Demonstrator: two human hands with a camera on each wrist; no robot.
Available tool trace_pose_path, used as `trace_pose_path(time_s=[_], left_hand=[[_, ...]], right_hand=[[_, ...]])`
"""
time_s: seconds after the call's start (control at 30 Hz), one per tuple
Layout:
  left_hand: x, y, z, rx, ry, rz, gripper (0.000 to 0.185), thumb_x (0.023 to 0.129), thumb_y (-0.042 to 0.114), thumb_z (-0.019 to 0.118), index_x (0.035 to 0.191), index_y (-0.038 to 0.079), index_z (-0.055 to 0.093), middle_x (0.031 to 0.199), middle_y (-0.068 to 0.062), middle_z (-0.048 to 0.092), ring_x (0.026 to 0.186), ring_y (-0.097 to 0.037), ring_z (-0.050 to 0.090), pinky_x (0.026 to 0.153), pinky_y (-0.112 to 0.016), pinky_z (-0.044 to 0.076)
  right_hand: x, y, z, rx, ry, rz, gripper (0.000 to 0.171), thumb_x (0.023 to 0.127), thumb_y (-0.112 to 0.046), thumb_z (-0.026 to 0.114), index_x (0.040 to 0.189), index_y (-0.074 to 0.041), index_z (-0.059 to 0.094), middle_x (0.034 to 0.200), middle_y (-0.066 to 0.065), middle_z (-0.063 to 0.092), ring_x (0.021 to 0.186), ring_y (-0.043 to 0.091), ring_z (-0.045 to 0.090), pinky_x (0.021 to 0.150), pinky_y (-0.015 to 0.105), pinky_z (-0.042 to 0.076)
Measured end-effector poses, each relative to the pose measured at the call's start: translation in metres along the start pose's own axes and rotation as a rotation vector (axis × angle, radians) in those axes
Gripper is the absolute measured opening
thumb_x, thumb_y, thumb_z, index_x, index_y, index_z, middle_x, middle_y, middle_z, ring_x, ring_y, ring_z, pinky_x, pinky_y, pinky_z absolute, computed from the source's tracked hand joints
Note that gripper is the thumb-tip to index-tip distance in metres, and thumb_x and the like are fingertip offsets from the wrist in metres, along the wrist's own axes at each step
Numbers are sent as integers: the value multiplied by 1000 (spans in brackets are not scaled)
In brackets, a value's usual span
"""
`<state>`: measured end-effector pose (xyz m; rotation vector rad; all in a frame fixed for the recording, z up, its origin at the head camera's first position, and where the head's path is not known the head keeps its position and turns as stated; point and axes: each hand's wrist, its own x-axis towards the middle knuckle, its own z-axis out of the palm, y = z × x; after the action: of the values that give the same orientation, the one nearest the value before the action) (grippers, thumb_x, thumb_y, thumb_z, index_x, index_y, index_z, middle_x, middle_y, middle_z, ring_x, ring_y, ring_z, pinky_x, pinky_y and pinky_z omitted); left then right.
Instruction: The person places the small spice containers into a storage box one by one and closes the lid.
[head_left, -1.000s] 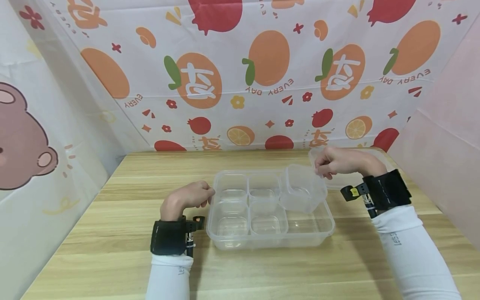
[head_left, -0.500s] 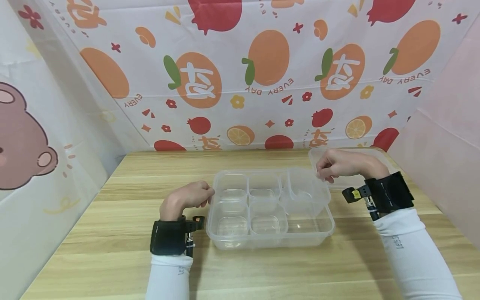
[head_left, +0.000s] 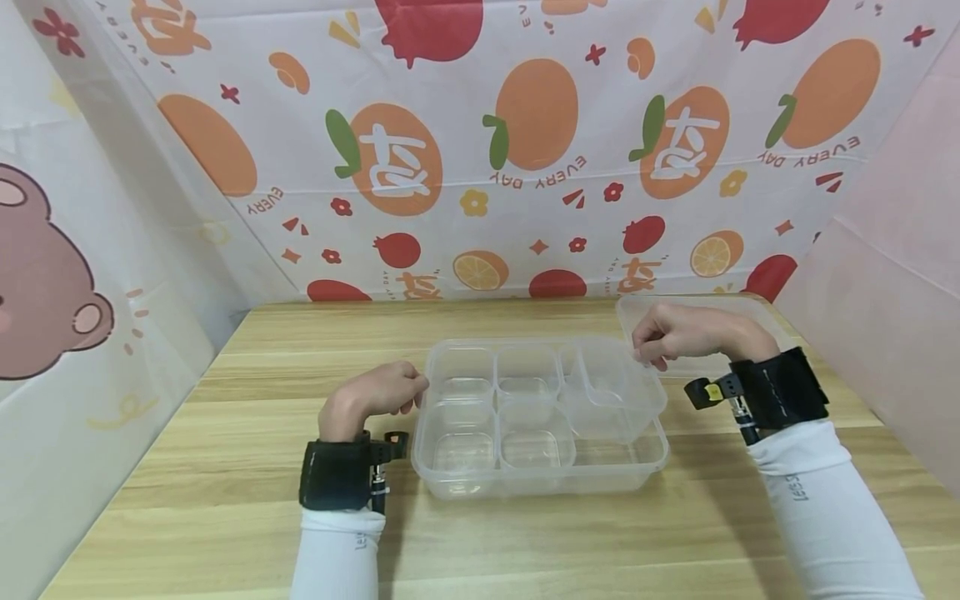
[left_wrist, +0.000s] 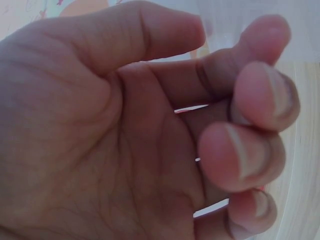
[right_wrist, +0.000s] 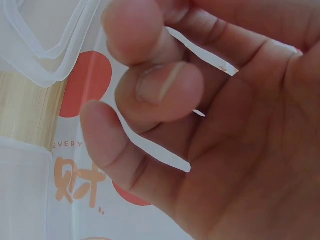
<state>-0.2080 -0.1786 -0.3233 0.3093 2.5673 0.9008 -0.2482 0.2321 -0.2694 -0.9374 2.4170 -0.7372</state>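
Note:
A large clear plastic container [head_left: 540,485] stands on the table, with several small clear boxes [head_left: 461,450] set in rows inside it. My left hand [head_left: 375,393] pinches its left rim; in the left wrist view the thumb [left_wrist: 175,32] and forefinger meet the clear wall at the top. My right hand [head_left: 686,331] pinches the right edge of another small clear box [head_left: 618,387]. That box sits tilted over the back right part of the large container, partly inside it. Below it, the front right part of the container holds no box.
A flat clear lid [head_left: 708,362] lies at the back right of the wooden table [head_left: 225,467], partly behind the right hand. A fruit-print cloth [head_left: 540,208] hangs along the table's back edge, with more cloth at both sides.
My right hand has lowered the small box and shifted it slightly right, and its tilt has lessened. The left hand stays at the container's left rim.

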Motion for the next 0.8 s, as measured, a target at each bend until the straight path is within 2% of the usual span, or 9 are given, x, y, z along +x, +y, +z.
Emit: trace_pose_path(time_s=[0.2,0.63,0.8], left_hand=[[0,1,0,7,-4,9,33,99,13,42,75,3,63,60,0,44,56,-16,37,58,-31,29],[-1,0,2,7,1,10,31,98,14,43,77,4,62,61,0,44,57,-16,37,59,-31,29],[-2,0,3,11,2,22,31,98,13,43,76,3,63,60,0,44,56,-16,37,58,-31,29]], right_hand=[[-2,0,2,10,-5,3,27,95,-3,62,68,-8,64,62,-2,52,58,12,45,60,27,37],[0,0,10,-25,-31,19,27,95,-1,61,68,-3,64,60,-5,51,56,9,40,58,26,33],[1,0,13,-29,-42,44,28,95,-1,61,67,-6,64,61,-4,51,57,10,40,59,26,33]])
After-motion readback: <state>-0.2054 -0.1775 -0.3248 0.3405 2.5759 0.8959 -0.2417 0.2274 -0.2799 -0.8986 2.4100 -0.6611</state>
